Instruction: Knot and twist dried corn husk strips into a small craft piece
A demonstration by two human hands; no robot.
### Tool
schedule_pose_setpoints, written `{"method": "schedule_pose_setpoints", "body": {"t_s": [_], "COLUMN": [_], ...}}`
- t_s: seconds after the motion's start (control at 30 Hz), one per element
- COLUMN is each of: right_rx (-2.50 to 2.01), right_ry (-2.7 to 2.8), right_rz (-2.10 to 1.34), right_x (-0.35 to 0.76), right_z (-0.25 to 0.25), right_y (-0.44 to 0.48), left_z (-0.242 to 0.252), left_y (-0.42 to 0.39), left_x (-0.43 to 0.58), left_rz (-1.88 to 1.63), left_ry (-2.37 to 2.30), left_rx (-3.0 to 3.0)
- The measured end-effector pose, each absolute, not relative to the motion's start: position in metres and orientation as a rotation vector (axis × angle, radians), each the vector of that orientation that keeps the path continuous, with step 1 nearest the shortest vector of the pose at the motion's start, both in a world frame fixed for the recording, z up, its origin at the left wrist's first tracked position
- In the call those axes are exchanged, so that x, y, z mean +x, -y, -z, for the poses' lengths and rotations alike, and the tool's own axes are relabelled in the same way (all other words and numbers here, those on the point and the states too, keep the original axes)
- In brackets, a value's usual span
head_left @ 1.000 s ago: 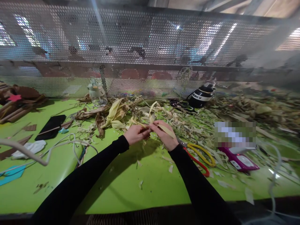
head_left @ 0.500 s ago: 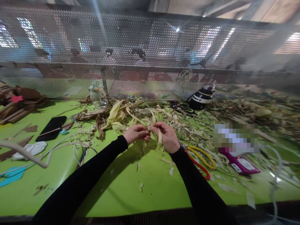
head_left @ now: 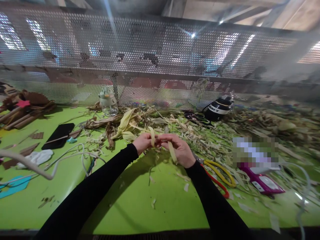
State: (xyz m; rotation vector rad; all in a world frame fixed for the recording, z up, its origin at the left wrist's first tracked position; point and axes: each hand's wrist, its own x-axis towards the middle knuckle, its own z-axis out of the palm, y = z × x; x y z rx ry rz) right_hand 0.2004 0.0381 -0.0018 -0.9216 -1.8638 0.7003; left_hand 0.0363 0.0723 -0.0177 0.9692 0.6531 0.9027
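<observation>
Pale yellow strips of corn husk [head_left: 172, 152] run between my two hands above the green table. My left hand [head_left: 145, 143] is closed on the husk, with one strip looping up over its fingertips. Facing it, my right hand [head_left: 178, 150] pinches the same husk, and a strip hangs down across its fingers. The fingertips of both hands nearly meet; exactly what lies between them is partly hidden. Just behind my left hand lies a larger yellow husk leaf [head_left: 126, 123]. Scissors with red and yellow handles [head_left: 220, 171] lie beside my right wrist.
Husk scraps [head_left: 200, 140] cover the back and right of the table. A clear bottle [head_left: 109, 103] and a black bottle [head_left: 218, 109] stand at the mesh screen. A phone [head_left: 58, 136] and white cables [head_left: 47, 173] lie left; a purple glue gun [head_left: 266, 183] lies right.
A husk strip that stood up between my hands now loops over my left fingertips. My right fingers have stretched further toward the left hand. The whole view has shifted slightly.
</observation>
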Motion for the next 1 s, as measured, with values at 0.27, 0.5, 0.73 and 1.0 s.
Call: {"method": "schedule_pose_setpoints", "body": {"t_s": [0.27, 0.5, 0.73, 1.0], "right_rx": [-1.103, -1.235, -1.06, -1.049], "right_ry": [1.723, 1.707, 2.056, 2.132], "right_rz": [-0.629, -0.615, -0.518, -0.03], "right_x": [0.205, 0.206, 0.192, 0.178], "right_z": [0.008, 0.013, 0.008, 0.016], "right_y": [-0.045, -0.045, -0.032, -0.025], "left_z": [0.02, 0.018, 0.027, 0.031], "left_y": [-0.072, -0.072, -0.077, -0.078], "left_x": [0.039, 0.041, 0.045, 0.043], "left_rz": [-0.983, -0.994, -1.148, -1.096], "left_ry": [-0.605, -0.638, -0.823, -0.91], "left_rx": [0.951, 0.964, 0.984, 1.25]}}
